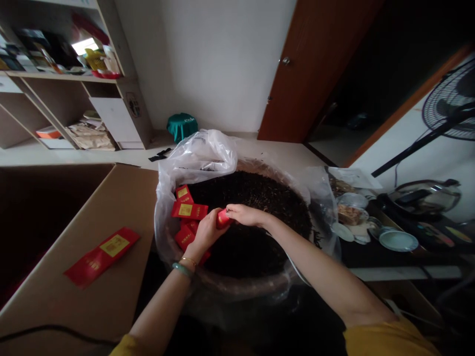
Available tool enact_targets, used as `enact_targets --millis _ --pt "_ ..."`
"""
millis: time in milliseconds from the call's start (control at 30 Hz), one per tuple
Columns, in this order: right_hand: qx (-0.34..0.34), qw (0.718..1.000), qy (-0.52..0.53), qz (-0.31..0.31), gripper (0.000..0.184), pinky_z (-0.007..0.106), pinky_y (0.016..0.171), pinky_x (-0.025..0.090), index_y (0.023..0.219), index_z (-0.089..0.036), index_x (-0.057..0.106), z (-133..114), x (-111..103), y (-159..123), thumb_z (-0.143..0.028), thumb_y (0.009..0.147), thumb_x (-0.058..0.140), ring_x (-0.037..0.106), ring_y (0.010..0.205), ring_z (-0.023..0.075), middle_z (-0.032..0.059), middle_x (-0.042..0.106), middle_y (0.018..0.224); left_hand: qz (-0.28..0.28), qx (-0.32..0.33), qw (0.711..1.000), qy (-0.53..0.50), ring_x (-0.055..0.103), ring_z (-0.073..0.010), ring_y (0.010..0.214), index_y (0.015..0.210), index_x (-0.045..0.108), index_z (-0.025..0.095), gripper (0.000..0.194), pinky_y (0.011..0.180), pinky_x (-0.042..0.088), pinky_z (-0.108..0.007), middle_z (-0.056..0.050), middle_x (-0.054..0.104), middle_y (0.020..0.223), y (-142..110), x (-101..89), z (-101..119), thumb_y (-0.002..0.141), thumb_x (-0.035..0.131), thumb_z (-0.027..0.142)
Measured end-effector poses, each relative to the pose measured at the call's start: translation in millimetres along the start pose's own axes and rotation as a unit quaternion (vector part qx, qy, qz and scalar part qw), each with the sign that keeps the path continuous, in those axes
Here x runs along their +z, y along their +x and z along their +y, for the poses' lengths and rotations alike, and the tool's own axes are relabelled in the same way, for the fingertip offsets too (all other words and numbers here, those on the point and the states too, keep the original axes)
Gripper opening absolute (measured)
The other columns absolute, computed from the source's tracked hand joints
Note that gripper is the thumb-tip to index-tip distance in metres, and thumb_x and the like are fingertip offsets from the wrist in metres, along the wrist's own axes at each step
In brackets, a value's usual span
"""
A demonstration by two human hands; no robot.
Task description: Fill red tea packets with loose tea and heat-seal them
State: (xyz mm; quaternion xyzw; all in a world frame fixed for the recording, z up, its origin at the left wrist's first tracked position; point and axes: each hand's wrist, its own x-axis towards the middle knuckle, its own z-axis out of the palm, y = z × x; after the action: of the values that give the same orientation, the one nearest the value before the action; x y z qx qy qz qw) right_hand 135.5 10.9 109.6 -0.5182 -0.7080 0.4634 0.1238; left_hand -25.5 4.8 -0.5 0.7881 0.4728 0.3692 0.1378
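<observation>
A large round tub lined with a clear plastic bag [196,158] holds a heap of dark loose tea leaves [260,198]. Above the leaves both of my hands meet on one small red packet [222,218]. My left hand [206,232] grips it from below, with a gold and a green bangle on the wrist. My right hand [247,215] pinches its top from the right. Several more red packets with gold labels [187,210] lie on the leaves at the tub's left side.
A red and gold flat packet strip [102,254] lies on the cardboard surface [111,207] at left. Shelves [67,79] stand behind, a green bag [181,126] on the floor, a brown door [311,69]. At right are dishes [397,241], a kettle [426,195] and a fan [451,101].
</observation>
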Motion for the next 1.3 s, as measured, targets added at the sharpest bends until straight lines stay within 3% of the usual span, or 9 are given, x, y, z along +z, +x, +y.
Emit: enact_targets --millis 200,400,467,567,733,833,967,1100,1300 --pt "-0.02 0.999 0.04 -0.003 0.018 0.021 0.06 0.047 0.091 -0.014 0.063 -4 -7 -2 -0.024 0.088 0.049 0.058 0.075 0.0129 0.0039 0.066 0.088 0.029 -0.02 0.999 -0.032 0.064 -0.0239 0.095 0.115 0.045 0.019 0.061 0.081 0.053 -0.038 -0.007 0.063 0.105 1 6.2 -2 0.064 0.078 0.029" --pt "-0.036 0.986 0.111 0.117 0.017 0.017 0.05 0.047 0.083 -0.015 0.065 -1 -34 -23 -0.023 0.086 0.05 0.063 0.075 0.0131 0.006 0.068 0.088 0.114 -0.057 0.991 -0.036 0.063 -0.0232 0.091 0.111 0.046 0.019 0.056 0.081 0.052 -0.039 -0.006 0.061 0.101 1 7.5 -5 0.066 0.076 0.029" --pt "-0.028 0.985 0.094 0.14 0.018 0.017 0.045 0.046 0.096 -0.016 0.063 4 -29 -28 -0.025 0.083 0.055 0.062 0.068 0.012 0.0065 0.067 0.092 0.142 -0.05 0.988 -0.028 0.062 -0.0239 0.093 0.112 0.046 0.019 0.055 0.083 0.051 -0.039 -0.007 0.061 0.102 1 7.6 -5 0.066 0.076 0.028" --pt "-0.043 0.983 0.039 0.171 0.046 0.024 0.052 0.051 0.117 -0.018 0.056 13 -4 -25 -0.028 0.074 0.068 0.061 0.062 0.0116 0.0066 0.067 0.099 0.164 -0.033 0.986 -0.023 0.061 -0.026 0.098 0.115 0.045 0.017 0.057 0.086 0.051 -0.041 -0.01 0.06 0.105 0 7.8 -5 0.068 0.075 0.03" --pt "-0.093 0.954 -0.038 0.282 0.023 0.033 0.08 0.053 0.099 -0.018 0.069 25 25 -5 -0.02 0.076 0.066 0.066 0.082 0.0186 0.0064 0.072 0.095 0.062 -0.035 0.992 -0.105 0.057 -0.0283 0.112 0.126 0.042 0.017 0.076 0.095 0.047 -0.042 -0.013 0.057 0.122 -1 3.9 2 0.063 0.078 0.038" --pt "-0.085 0.963 -0.024 0.253 0.02 0.032 0.077 0.054 0.094 -0.019 0.072 34 20 -1 -0.017 0.081 0.057 0.068 0.079 0.0193 0.0059 0.073 0.092 0.005 -0.092 0.972 -0.218 0.06 -0.0254 0.106 0.121 0.051 0.016 0.056 0.09 0.049 -0.038 -0.011 0.062 0.116 3 -0.9 7 0.076 0.065 0.045" --pt "-0.081 0.977 0.015 0.196 0.022 0.03 0.065 0.055 0.095 -0.017 0.073 46 15 -2 -0.023 0.083 0.055 0.067 0.069 0.018 0.0067 0.073 0.09 -0.007 -0.166 0.922 -0.35 0.065 -0.0207 0.087 0.096 0.066 0.015 0.037 0.077 0.05 -0.029 -0.006 0.07 0.093 10 -5.8 10 0.08 0.058 0.047" --pt "-0.106 0.965 0.06 0.231 0.027 0.027 0.058 0.054 0.104 -0.017 0.07 50 21 -4 -0.028 0.082 0.059 0.065 0.068 0.0153 0.0069 0.07 0.094 -0.005 -0.207 0.888 -0.41 0.063 -0.0168 0.076 0.087 0.069 0.014 0.037 0.069 0.048 -0.025 -0.004 0.07 0.083 12 -8.1 11 0.072 0.066 0.048" --pt "-0.206 0.943 -0.047 0.259 0.008 0.026 0.07 0.051 0.08 -0.019 0.071 45 25 -8 -0.016 0.078 0.065 0.061 0.074 0.0129 0.0034 0.065 0.087 -0.001 -0.2 0.887 -0.416 0.061 -0.0148 0.073 0.088 0.065 0.015 0.037 0.067 0.048 -0.025 -0.003 0.067 0.08 11 -4.8 13 0.072 0.066 0.048"
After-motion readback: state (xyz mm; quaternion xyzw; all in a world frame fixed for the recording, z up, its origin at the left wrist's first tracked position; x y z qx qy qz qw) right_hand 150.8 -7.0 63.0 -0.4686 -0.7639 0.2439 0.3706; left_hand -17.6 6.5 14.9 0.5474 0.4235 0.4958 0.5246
